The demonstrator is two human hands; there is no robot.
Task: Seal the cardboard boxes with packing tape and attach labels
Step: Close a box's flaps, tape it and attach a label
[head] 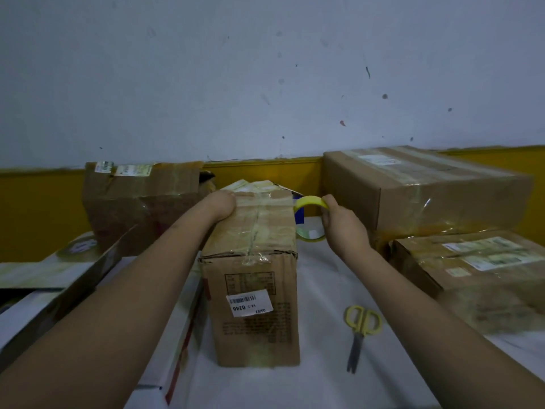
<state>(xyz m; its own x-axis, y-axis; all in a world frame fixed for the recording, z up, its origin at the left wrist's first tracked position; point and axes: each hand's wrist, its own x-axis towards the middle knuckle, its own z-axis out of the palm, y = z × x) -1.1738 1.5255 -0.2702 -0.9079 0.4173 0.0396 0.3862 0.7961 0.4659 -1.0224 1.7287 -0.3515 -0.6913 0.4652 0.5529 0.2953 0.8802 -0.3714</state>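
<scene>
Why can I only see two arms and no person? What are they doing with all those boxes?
The camera sits on the person's head, so you see what they see: their own arms reaching out. The left hand presses on top of the tall cardboard box in the middle. The right hand holds a yellow roll of tape beside that box. Yellow scissors lie on the white table. More taped boxes sit around.

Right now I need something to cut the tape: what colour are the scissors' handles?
Yellow; the scissors show clearly in the head view.
</scene>
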